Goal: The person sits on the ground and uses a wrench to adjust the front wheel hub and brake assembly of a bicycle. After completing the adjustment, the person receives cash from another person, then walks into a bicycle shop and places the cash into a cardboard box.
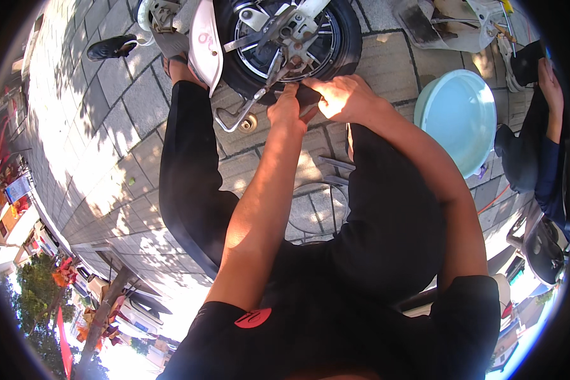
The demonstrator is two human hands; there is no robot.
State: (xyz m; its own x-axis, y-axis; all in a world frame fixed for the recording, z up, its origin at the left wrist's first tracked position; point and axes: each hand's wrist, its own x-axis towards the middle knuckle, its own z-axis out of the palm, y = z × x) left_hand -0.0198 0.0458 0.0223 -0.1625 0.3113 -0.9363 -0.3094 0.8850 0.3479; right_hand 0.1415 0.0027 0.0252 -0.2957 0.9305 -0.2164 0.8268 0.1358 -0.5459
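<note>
In front of me is a scooter wheel with a black tyre (231, 71) and a spoked rim (326, 39). My left hand (287, 113) is closed on the near edge of the tyre, its fingers reaching up to the rim. Beside it, my right hand (348, 98) presses at the same edge, index finger stretched toward the rim and the other fingers curled. What lies under the fingertips is partly hidden. A metal stand (242, 114) hangs left of my hands, with a small round metal part (248, 123) on the paving next to it.
A pale blue basin (422, 104) stands to the right. Beyond it lies a whitish container with tools (446, 35). Flat metal bars (337, 163) and a thin loop (289, 218) lie between my legs. White bodywork (206, 47) flanks the wheel. Another person's arm (553, 95) shows at far right.
</note>
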